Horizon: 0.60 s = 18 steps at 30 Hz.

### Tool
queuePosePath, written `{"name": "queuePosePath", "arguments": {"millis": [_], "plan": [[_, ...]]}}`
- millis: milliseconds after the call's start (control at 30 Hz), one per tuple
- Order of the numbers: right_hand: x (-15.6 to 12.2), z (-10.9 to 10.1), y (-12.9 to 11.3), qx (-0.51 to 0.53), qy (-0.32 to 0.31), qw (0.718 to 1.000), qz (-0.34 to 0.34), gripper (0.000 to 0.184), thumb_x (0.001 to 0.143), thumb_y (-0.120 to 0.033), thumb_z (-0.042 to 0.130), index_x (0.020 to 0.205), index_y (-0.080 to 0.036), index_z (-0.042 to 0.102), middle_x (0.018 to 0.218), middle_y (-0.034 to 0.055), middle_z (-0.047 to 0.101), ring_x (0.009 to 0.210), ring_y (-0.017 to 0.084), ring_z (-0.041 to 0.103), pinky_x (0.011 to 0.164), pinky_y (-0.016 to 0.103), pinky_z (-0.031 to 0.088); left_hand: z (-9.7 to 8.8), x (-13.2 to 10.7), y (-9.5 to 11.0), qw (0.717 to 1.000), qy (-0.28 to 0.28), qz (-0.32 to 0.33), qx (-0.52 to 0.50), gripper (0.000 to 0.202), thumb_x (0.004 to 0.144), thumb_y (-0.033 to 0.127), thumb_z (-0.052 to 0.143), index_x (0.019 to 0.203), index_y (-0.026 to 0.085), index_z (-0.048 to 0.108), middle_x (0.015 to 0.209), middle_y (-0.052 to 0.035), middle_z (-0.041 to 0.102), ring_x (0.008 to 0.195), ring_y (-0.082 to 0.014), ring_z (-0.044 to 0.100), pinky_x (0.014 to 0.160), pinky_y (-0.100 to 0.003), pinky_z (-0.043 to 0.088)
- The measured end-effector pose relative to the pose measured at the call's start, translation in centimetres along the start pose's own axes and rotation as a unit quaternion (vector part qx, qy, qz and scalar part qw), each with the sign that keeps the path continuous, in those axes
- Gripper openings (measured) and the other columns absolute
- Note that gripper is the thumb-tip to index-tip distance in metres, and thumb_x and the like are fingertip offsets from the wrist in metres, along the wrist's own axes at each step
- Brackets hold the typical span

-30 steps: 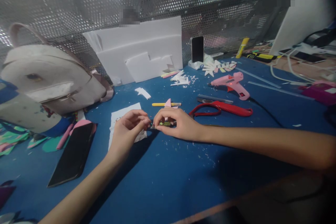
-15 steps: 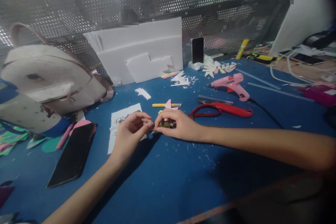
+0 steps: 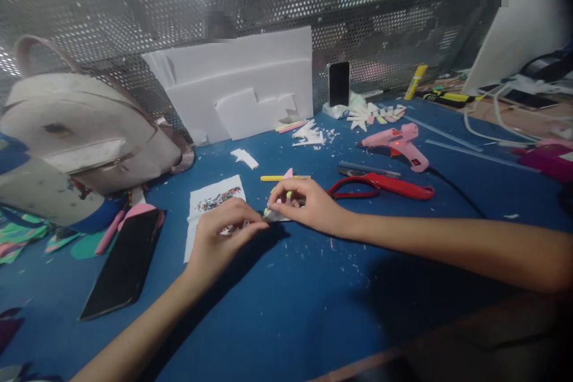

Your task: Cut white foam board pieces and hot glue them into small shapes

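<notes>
My right hand (image 3: 308, 206) pinches a small white and yellow-green piece (image 3: 274, 213) low over the blue table. What kind of piece it is does not show, since the fingers cover most of it. Close by on its left, my left hand (image 3: 226, 227) is closed, thumb and fingertips brought together at the piece's edge. Whether anything is between those fingertips is too small to make out. Partly beneath the left hand lies a white paper sheet (image 3: 196, 221) with shiny multicoloured bits (image 3: 219, 198) scattered on it. A yellow pen-like stick (image 3: 272, 178) and a pink scrap (image 3: 288, 173) lie just beyond the right hand.
Right of the hands are a red-handled tool (image 3: 403, 187), a grey stick (image 3: 369, 169) and a pink glue gun (image 3: 396, 144) with its cord. White boards (image 3: 242, 83) lean at the back. A backpack (image 3: 89, 131) and a dark phone (image 3: 123, 268) are on the left.
My left hand has turned over slightly, its fingers flatter and lower, uncovering more shiny bits on the paper. The right hand has shifted a little rightward, and more of the small piece shows.
</notes>
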State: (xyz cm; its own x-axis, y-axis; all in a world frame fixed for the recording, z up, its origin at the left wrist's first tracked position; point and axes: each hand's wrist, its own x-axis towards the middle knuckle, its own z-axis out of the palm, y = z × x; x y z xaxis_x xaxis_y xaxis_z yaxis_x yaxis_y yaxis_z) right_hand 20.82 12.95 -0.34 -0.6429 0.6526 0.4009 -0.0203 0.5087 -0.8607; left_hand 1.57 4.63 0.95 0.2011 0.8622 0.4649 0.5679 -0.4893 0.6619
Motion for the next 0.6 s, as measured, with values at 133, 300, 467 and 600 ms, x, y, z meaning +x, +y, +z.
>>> {"name": "queuePosePath", "arguments": {"millis": [133,300,467,600], "plan": [[0.2,-0.1,0.0,0.017,0.022,0.999,0.034,0.009,0.084,-0.023,0.062,0.081,-0.015,0.065,0.089,0.0042,0.066,0.072,0.011,0.054,0.058,0.025,0.042,0.6,-0.4,-0.4,0.988,-0.102,0.053,0.1,0.006,0.085,0.027,0.069,0.086,0.021,0.071,0.084,-0.0046,0.068,0.079,-0.0186,0.061,0.071,-0.032,0.047],[0.2,0.0,-0.1,0.018,0.023,0.999,0.029,0.007,0.083,-0.02,0.063,0.08,-0.015,0.065,0.087,0.0034,0.065,0.067,0.009,0.051,0.056,0.023,0.041,1.5,-0.6,-1.1,0.976,-0.144,0.048,0.155,0.006,0.088,0.019,0.063,0.084,0.019,0.068,0.086,-0.0066,0.067,0.08,-0.0204,0.061,0.071,-0.034,0.048],[0.2,0.0,-0.2,0.016,0.021,0.999,0.025,0.006,0.082,-0.019,0.064,0.079,-0.014,0.065,0.085,0.0025,0.064,0.063,0.008,0.048,0.055,0.022,0.04,1.6,-0.8,-0.6,0.969,-0.166,0.028,0.181,0.012,0.088,0.011,0.055,0.085,0.018,0.065,0.088,-0.0067,0.064,0.08,-0.0199,0.06,0.07,-0.034,0.048],[0.2,0.0,-0.1,0.016,0.017,0.999,0.027,0.005,0.082,-0.019,0.063,0.08,-0.015,0.065,0.086,0.0025,0.064,0.063,0.008,0.047,0.054,0.022,0.039,1.8,-0.9,-0.3,0.966,-0.18,0.023,0.181,0.015,0.089,0.012,0.051,0.086,0.018,0.064,0.087,-0.0068,0.063,0.078,-0.0188,0.059,0.068,-0.034,0.047]]}}
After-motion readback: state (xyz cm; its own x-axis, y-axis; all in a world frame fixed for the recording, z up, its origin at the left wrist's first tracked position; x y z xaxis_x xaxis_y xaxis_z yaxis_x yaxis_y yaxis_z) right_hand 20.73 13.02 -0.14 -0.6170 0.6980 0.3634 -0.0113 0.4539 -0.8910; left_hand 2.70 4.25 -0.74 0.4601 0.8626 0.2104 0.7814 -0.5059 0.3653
